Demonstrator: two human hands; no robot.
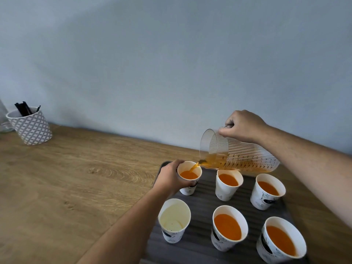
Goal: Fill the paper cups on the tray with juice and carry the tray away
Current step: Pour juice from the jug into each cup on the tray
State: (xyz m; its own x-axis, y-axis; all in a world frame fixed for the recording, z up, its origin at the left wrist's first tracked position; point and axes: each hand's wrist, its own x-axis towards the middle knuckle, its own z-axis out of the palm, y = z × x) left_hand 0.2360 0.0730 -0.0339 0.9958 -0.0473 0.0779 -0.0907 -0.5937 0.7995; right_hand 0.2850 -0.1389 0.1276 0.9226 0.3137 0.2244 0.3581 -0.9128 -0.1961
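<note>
A dark ridged tray (198, 244) on the wooden table carries several white paper cups. My right hand (242, 126) grips the handle of a clear striped pitcher (238, 155), tipped left, and orange juice streams from its spout into the far-left cup (188, 178). My left hand (171, 176) wraps around that cup's left side and steadies it. Four other cups hold juice, among them the far-middle cup (227, 185) and the near-middle cup (228, 227). The near-left cup (174, 221) has no juice in it.
A patterned white mug (31, 126) with dark sticks stands at the far left of the wooden table (66, 178), beside a clear object at the frame edge. A pale blue wall (171, 63) runs directly behind the table.
</note>
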